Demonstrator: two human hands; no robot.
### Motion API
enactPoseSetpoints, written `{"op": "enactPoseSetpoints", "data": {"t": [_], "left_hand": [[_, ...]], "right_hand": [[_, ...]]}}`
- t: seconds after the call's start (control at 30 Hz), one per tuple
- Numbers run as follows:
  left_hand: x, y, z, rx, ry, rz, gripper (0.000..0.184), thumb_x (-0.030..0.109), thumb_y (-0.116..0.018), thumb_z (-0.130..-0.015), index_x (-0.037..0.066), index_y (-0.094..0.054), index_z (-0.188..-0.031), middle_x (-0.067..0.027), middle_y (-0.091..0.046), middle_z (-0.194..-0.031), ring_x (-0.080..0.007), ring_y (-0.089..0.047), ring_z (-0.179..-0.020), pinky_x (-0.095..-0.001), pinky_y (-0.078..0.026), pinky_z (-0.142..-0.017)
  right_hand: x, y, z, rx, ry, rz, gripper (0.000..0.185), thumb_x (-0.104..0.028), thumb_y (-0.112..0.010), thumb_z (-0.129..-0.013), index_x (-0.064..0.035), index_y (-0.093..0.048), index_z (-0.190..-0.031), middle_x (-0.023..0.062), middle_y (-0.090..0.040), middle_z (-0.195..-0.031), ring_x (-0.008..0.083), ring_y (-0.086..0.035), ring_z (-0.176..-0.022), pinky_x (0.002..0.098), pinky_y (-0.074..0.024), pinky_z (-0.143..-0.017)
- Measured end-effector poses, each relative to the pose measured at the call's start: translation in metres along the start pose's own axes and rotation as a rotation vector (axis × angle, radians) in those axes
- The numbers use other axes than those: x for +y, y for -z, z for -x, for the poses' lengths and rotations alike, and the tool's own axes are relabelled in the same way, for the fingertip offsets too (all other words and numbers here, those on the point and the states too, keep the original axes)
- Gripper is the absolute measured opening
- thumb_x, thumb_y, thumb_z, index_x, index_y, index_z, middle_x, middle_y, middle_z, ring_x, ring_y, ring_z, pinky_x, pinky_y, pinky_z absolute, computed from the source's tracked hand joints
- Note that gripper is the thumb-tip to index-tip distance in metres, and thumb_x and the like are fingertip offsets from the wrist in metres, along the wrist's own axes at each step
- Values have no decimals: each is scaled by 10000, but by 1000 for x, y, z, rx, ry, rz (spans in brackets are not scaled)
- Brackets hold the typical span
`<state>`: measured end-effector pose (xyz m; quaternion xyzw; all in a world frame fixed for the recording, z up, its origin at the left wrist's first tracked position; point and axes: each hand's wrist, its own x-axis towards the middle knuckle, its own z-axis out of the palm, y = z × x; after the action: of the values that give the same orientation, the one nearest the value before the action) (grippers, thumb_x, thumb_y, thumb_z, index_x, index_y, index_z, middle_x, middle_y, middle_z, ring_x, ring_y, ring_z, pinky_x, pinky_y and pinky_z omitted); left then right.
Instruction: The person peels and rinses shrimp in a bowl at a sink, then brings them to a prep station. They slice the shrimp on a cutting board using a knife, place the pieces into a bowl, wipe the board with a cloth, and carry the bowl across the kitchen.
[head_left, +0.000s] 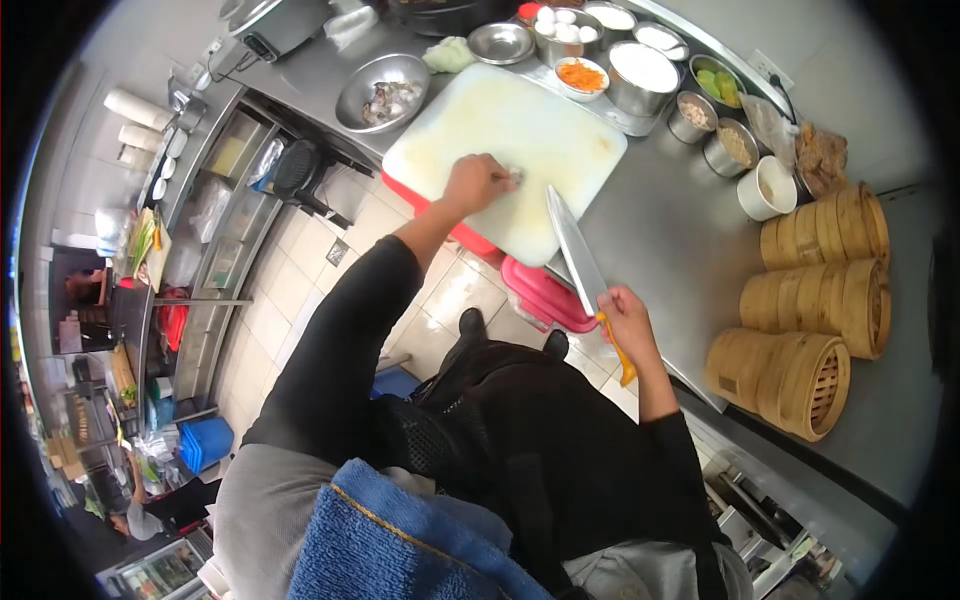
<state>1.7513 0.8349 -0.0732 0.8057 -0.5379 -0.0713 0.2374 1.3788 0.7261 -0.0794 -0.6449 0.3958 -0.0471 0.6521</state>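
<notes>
A white cutting board (470, 130) lies at the front of the steel counter. Over its middle, my left hand (476, 185) is closed, fingertips pinching a small greyish shrimp (515, 174) against the surface. My right hand (628, 318) grips the yellow handle of a large kitchen knife (574, 245). The blade points away from me along the board's right side, its tip over the board close to the shrimp. Beyond the board's left corner, a steel bowl (354, 100) holds several more greyish shrimp.
Bowls of shredded carrot (582, 76), eggs (566, 32) and lime pieces (716, 86) line the back. Bamboo steamers (780, 385) are stacked at the right. Below the counter edge sits a pink lidded container (545, 295). Far left, another person (145, 515) is partly visible.
</notes>
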Motion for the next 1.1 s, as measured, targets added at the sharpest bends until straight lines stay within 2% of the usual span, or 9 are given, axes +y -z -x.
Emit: {"op": "enactPoseSetpoints", "data": {"t": [0.1,0.2,0.63,0.73,0.83,0.9,0.93,1.03,1.1], "left_hand": [[-6,-1,-1,-48,79,84,258,237,-769,-835,77,-785,-1036,-118,-709,-1009,-307,-677,-910,-383,-519,-848],[-8,-1,-2,-61,110,114,256,251,-763,-848,114,-789,-1062,-117,-708,-1016,-306,-675,-923,-383,-520,-847],[-18,-7,-10,-69,82,-14,247,266,-754,-859,121,-793,-1054,-120,-718,-979,-301,-680,-899,-382,-527,-820],[-14,-7,-10,-104,193,85,278,281,-752,-864,105,-787,-1076,-132,-728,-982,-312,-694,-844,-381,-539,-801],[-14,-2,-10,-111,196,69,294,277,-757,-865,92,-781,-1092,-143,-746,-949,-283,-718,-809,-372,-552,-761],[-13,0,-6,-67,170,71,300,249,-767,-864,54,-773,-1092,-133,-742,-805,-218,-708,-671,-347,-557,-666],[-11,0,-2,-73,178,77,300,249,-767,-864,54,-773,-1092,-133,-742,-805,-218,-708,-671,-347,-557,-666],[4,9,0,-103,463,410,267,202,-774,-865,-11,-771,-1026,-96,-678,-634,-134,-618,-522,-285,-527,-548],[-10,-9,-1,-34,451,395,264,198,-778,-860,-20,-769,-1009,-102,-678,-633,-136,-620,-518,-280,-525,-543]], "right_hand": [[-17,-2,-24,-26,-5,29,251,-246,-632,-986,4,-610,-989,45,-610,-748,107,-560,-513,272,-472,-456],[-28,-4,-46,-70,5,133,250,-243,-637,-979,2,-624,-1028,52,-629,-760,108,-558,-511,277,-470,-448],[-38,-12,-38,-41,0,91,259,-227,-659,-970,11,-652,-1071,48,-618,-727,112,-545,-502,279,-453,-436],[-41,-13,-36,-43,24,158,267,-226,-656,-973,19,-660,-1079,47,-621,-719,109,-551,-504,276,-459,-440],[-37,-20,-27,-79,8,169,284,-225,-653,-975,23,-664,-1114,47,-625,-711,113,-553,-497,274,-463,-446],[-35,-25,-19,-29,-13,214,291,-235,-646,-979,0,-673,-1148,56,-636,-704,123,-562,-487,282,-469,-451],[-36,-28,-17,-34,-24,218,291,-235,-646,-979,0,-673,-1148,56,-636,-704,123,-562,-487,282,-469,-451],[-36,-36,-18,-25,11,206,290,-251,-639,-981,-19,-680,-1151,57,-645,-701,130,-574,-482,293,-481,-460],[-22,-44,-12,-11,53,273,285,-258,-637,-981,-33,-688,-1148,51,-643,-689,133,-585,-484,301,-490,-468]]}}
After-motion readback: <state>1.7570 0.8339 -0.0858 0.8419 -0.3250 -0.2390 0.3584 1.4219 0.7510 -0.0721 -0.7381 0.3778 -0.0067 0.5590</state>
